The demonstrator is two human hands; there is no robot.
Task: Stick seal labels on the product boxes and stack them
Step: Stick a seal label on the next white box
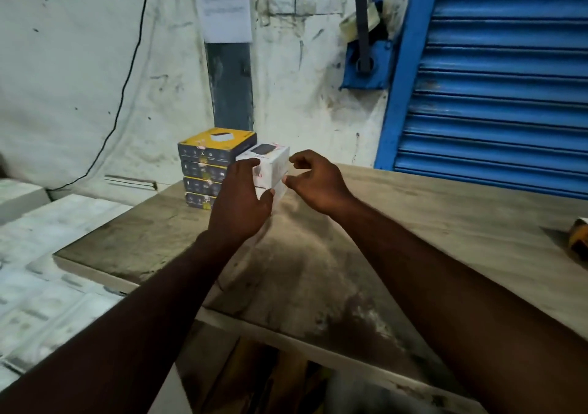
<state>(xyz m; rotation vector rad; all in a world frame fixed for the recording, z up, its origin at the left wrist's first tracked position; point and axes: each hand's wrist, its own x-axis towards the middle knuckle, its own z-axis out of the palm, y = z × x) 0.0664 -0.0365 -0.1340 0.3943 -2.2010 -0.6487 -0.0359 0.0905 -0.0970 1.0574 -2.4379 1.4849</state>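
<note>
The white product box (pixel 270 167) is small and oblong. Its top carries a dark picture of a device, and there are red marks at 1 top corner and on its near face; the print is too blurred to read. It sits just right of the stack of yellow-topped boxes (pixel 210 168), close against the stack's right side, with its top a little below the stack's top. Whether it rests on the counter (pixel 413 222) or is held just above it cannot be told.

The left hand (pixel 241 197) grasps the white box, with its fingers over the face nearest the stack and its thumb under the near lower corner. The right hand (pixel 315 178) is at the side of the white box away from the stack, fingers curled and thumb tip at the box's edge. Whether it pinches anything cannot be told.

Count: 1 white box, and 4 boxes in the stack, each dark-sided with a yellow top. Far right of the stack, 1 yellow-and-black object (pixel 579 238) lies at the frame edge. Left of the stack and lower lie blurred white cartons (pixel 47 254). Above the stack, 1 paper sheet (pixel 224 3) hangs on the wall. 1 black cable (pixel 127 79) hangs to the stack's left, and 1 blue shutter (pixel 509 79) stands to its right.
</note>
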